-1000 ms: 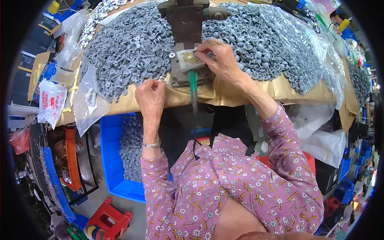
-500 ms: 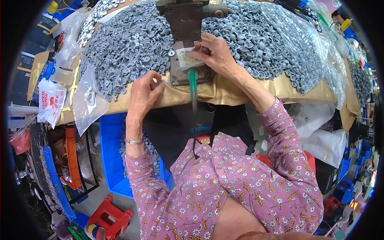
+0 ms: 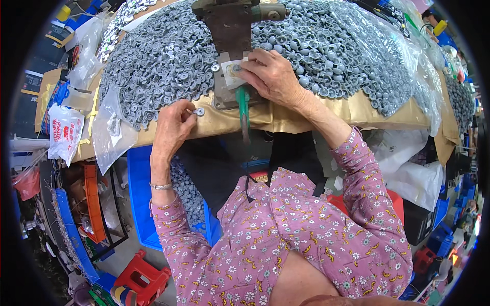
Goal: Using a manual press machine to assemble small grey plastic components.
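Observation:
A dark metal bench press (image 3: 229,33) stands at the table's front edge, with a green-coated handle (image 3: 243,104) sticking out below its base. On the base lies a white pad (image 3: 230,79) with a yellowish stain. My right hand (image 3: 275,79) reaches over this pad, its thumb and fingers pinched around a small grey round part (image 3: 237,68). Left of the press, my left hand (image 3: 175,122) has bent fingers, and a small grey ringed disc (image 3: 199,111) sits at its fingertips. Another disc (image 3: 215,67) rests beside the pad.
Heaped grey discs (image 3: 168,61) cover the table left of the press; grey cup-shaped parts (image 3: 326,56) cover the right, partly under clear plastic sheeting (image 3: 377,41). A blue bin (image 3: 140,199) holding grey parts stands below the table. A red stool (image 3: 140,278) is at lower left.
My left hand has moved left, away from the press, and a disc now shows at its fingertips. My right hand has shifted slightly, and a grey part now shows over the pad.

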Demonstrator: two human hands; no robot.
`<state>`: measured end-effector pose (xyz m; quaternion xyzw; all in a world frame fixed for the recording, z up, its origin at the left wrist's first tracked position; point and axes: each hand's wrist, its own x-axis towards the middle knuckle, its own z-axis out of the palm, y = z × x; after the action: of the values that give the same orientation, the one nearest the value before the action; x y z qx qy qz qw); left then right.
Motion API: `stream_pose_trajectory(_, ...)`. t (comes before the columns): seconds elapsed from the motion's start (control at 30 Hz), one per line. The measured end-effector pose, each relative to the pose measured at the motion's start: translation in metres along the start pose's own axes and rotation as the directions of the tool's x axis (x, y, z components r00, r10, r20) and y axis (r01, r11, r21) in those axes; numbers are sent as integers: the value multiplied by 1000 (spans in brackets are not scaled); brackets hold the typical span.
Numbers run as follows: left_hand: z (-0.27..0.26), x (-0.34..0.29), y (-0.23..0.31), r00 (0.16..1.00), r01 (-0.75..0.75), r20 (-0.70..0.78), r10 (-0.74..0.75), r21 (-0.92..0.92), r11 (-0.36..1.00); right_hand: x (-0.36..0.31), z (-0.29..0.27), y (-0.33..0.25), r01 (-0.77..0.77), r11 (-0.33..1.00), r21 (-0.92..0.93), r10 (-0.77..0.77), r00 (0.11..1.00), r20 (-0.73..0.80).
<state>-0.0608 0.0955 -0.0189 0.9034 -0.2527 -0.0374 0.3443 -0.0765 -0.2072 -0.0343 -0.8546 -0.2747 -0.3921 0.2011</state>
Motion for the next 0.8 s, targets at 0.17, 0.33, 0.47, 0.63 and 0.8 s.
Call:
stream_pose_trajectory(0.17, 4, 4, -1, 1000, 3, 25, -4, 36, 999, -4, -5, -1, -19, 1000, -9, 19, 1000, 19)
stream_pose_trajectory(0.33, 23, 28, 10, 979, -54, -204, 13, -196, 979, -7, -4, 1, 9, 998, -61, -4, 997, 71)
stream_pose_trajectory(0.47, 35, 64, 35, 971, -172, -211, 109, -309, 935, -9, -2, 0, -10, 999, -39, 12, 999, 40)
stream_pose_trajectory(0.63, 43, 88, 49, 982, -171, -139, 126, -397, 902, -10, 0, -1, -33, 999, -20, 34, 998, 53)
stream_pose_trajectory(0.8, 35, 94, 57, 985, -173, -55, 163, -322, 931, -8, -4, -4, -68, 998, 11, 67, 997, 44)
